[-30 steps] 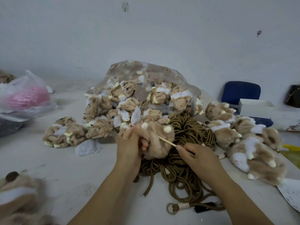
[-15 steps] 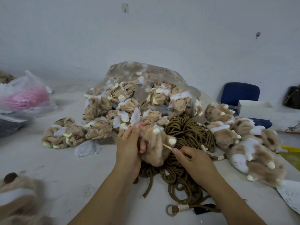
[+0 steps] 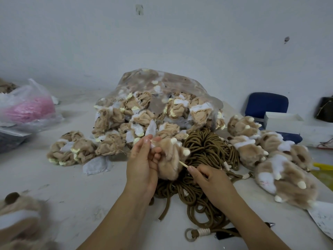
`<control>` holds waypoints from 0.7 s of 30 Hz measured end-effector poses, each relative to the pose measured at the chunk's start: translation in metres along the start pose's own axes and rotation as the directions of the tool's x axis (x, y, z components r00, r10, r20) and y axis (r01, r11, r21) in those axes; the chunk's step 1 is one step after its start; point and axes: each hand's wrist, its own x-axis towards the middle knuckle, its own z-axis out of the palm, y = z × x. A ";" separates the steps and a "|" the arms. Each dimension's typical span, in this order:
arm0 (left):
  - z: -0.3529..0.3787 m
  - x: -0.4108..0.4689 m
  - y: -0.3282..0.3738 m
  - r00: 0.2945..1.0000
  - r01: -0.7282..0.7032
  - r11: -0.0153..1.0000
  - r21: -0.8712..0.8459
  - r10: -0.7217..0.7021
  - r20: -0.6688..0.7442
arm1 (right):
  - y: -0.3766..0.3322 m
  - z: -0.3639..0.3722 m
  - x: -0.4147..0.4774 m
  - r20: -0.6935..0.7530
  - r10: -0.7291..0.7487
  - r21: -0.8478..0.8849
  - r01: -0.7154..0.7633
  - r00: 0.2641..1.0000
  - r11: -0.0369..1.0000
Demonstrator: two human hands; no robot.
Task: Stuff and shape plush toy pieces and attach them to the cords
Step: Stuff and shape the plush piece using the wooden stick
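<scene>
Tan plush piece (image 3: pixel 170 159) held above coiled brown cords (image 3: pixel 203 159), left hand (image 3: pixel 142 166) grip closed around it, right hand (image 3: pixel 210 179) grip pinched on thin wooden stick (image 3: pixel 183 164) poked into it, clear bag of unstuffed pieces (image 3: pixel 162 105) behind, stuffed pieces (image 3: pixel 281 170) piled right on white surface (image 3: pixel 72 186)

Toy-making workshop: bulk bag of unstuffed plush skins (image 3: pixel 144 112), cord heap (image 3: pixel 207 147), finished plush pile (image 3: pixel 281 165), bare worktable (image 3: pixel 75 186).

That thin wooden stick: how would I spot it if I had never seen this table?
Find the heap of brown cords mid-table, then the tan plush piece held above it by the left hand. The stick runs from the right hand into that plush: pale, straight and rigid, unlike the soft dark cords.
</scene>
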 end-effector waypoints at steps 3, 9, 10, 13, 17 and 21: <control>0.001 -0.004 -0.005 0.999 -0.005 0.997 0.075 0.001 0.046 | -0.001 0.003 0.000 -0.006 -0.006 -0.007 0.006 1.000 1.000; 0.004 -0.010 -0.020 0.996 0.026 0.992 0.127 -0.036 0.077 | -0.004 0.012 0.000 -0.028 -0.051 0.003 0.051 0.998 0.999; 0.004 -0.011 -0.022 0.995 0.020 0.989 0.149 -0.034 0.091 | -0.005 0.014 0.001 -0.039 -0.059 0.008 0.059 0.998 0.998; 0.003 -0.013 -0.025 0.994 0.002 0.979 0.202 -0.025 0.109 | -0.005 0.016 0.001 -0.049 -0.053 0.029 0.054 0.997 0.998; 0.002 -0.013 -0.026 0.992 -0.029 0.978 0.205 0.003 0.124 | -0.006 0.011 -0.001 -0.025 -0.068 0.045 0.069 0.997 0.997; 0.003 -0.012 -0.021 0.997 -0.042 0.988 0.151 0.032 0.067 | -0.009 0.005 -0.001 -0.019 -0.066 0.048 0.067 0.998 0.997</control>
